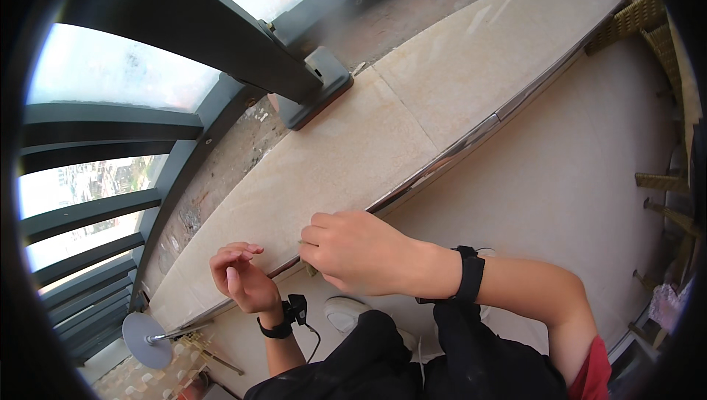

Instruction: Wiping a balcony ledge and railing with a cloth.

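Note:
My right hand is closed, knuckles up, over the metal-trimmed front edge of a beige tiled ledge. A small olive-coloured piece of material pokes out under its fingers; most of it is hidden, so its kind is unclear. To the left, my left hand hovers by the same edge, its fingers loosely curled and apart with nothing in them. Black straps circle both wrists, and the left one carries a small black device with a cable.
Dark metal window bars line the far side, with a thick slanted post footed at the ledge. A round grey disc on a metal stem stands lower left. Woven furniture borders the pale floor on the right.

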Available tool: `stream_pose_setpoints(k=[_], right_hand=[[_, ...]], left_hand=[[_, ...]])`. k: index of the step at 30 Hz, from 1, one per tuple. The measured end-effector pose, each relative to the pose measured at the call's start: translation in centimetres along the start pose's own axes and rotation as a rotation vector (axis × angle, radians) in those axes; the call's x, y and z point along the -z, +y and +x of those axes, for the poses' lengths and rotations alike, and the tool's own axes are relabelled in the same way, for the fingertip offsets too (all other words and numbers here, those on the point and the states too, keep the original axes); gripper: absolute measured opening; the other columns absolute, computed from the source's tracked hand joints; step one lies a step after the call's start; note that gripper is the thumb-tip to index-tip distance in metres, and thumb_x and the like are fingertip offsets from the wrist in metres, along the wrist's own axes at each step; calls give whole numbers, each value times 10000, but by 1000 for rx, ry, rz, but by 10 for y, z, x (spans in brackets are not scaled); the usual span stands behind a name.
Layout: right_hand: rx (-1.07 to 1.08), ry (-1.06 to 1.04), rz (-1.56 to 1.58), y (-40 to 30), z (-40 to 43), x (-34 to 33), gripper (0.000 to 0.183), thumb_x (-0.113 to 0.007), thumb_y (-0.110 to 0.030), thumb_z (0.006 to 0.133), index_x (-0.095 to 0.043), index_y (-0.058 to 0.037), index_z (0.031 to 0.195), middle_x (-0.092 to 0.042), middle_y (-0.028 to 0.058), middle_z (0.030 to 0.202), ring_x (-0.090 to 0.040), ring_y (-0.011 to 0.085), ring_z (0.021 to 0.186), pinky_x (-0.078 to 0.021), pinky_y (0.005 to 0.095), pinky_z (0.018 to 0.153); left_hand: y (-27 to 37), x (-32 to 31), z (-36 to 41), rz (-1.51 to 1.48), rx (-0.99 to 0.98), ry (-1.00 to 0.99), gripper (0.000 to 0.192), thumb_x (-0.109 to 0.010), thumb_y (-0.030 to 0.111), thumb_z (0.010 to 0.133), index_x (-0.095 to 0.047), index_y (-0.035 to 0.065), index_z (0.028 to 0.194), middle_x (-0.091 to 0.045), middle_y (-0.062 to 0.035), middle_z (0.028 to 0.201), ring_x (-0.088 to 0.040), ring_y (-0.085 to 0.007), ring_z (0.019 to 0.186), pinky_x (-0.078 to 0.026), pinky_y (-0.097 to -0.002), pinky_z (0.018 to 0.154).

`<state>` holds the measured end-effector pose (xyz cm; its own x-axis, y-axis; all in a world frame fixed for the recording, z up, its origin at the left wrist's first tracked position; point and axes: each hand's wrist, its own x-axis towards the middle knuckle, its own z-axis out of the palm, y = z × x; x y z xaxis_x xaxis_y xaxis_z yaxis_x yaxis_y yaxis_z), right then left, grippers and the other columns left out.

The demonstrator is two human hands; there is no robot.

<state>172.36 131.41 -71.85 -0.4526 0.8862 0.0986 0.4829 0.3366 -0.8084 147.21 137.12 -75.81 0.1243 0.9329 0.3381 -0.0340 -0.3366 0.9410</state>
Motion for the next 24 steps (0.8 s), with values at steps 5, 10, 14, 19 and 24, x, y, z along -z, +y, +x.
stream_pose_setpoints(k=[5,10,14,19,24], right_hand=[[-183,652,-57,30,-6,48,161,-649,-52,843,-689,-16,994,-693,145,936,-665,364,939,-570,460,790],[-405,897,-632,91,-26,92,273,-632,-2,847,-736,-34,1097,-735,93,1083,-688,309,1044,-600,400,834],[-324,846,-565,92,-13,80,301,-626,5,837,-733,-38,1116,-727,93,1164,-682,308,1110,-594,413,884],[-194,688,-382,63,-9,43,315,-616,30,800,-739,-53,1079,-722,93,1192,-690,303,1105,-584,407,887],[-191,302,-13,31,-24,53,347,-593,85,767,-750,-76,1031,-745,111,1101,-698,323,1073,-581,408,877]], left_hand=[[0,1,-1,16,-14,42,251,-475,202,944,-561,-21,1021,-563,-154,857,-588,-276,818,-530,-404,758],[3,-1,0,22,-13,-1,266,-467,219,974,-566,-16,1048,-550,-136,866,-575,-267,846,-515,-403,802],[2,1,0,28,-12,-20,268,-469,220,971,-566,-18,1047,-554,-138,868,-578,-270,848,-516,-404,803],[0,-3,0,36,-17,32,245,-473,195,939,-564,-23,1004,-576,-163,866,-599,-281,819,-537,-401,765],[2,6,-1,52,-16,-18,266,-468,214,963,-562,-19,1049,-557,-146,880,-580,-276,855,-516,-406,807]])
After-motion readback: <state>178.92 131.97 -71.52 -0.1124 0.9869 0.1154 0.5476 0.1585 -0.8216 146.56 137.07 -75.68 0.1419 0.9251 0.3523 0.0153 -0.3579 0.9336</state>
